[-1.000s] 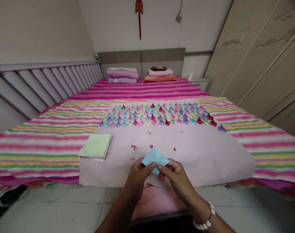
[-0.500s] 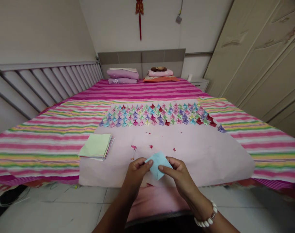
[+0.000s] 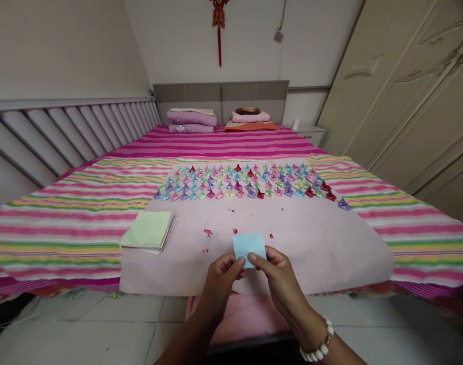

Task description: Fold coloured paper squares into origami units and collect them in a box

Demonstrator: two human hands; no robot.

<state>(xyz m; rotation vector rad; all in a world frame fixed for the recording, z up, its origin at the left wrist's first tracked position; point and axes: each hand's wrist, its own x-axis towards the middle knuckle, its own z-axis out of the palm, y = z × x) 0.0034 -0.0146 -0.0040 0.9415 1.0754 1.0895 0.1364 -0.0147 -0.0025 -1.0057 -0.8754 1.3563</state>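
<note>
A small light-blue square of folded paper is held up between both hands, above the near part of a pale pink sheet. My left hand pinches its lower left corner between thumb and fingers. On the right side, my right hand grips the paper with its thumb across the front; the fingers behind are partly hidden. A white bead bracelet circles my right wrist. Farther out on the sheet stand rows of small folded paper pieces in many colours.
A stack of square papers, pale green on top, lies at the sheet's left. The sheet has several small torn holes. A purple folded piece sits at its right edge. Beneath is a striped bedspread; folded bedding lies by the headboard.
The blue paper has turned from a diamond position, one corner down, to a square with its edges roughly level. My hands have shifted their grip to its lower part.
</note>
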